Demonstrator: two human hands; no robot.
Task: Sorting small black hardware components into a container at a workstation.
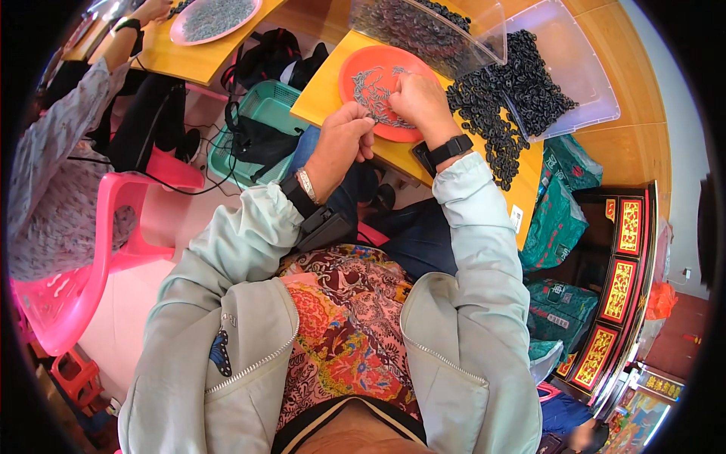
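My left hand point(342, 147) is closed in a pinch at the near left rim of an orange plate point(368, 62). A tiny dark bit shows at its fingertips, too small to name. My right hand point(420, 104) is over the plate's right side, its fingers curled and pressed together; whatever they grip is hidden. Small grey metal pins point(370, 92) lie scattered on the plate. Just right of my right hand, many small black ring-shaped pieces point(495, 136) are spread over the yellow table point(321, 89).
A clear bin point(605, 102) of black pieces lies at the right, and another clear box point(423, 34) stands behind the plate. Left are a green basket point(219, 147) and a pink chair point(102, 250). A co-worker's arm point(113, 57) reaches near a pink plate point(181, 30). Green bags point(556, 227) stand right.
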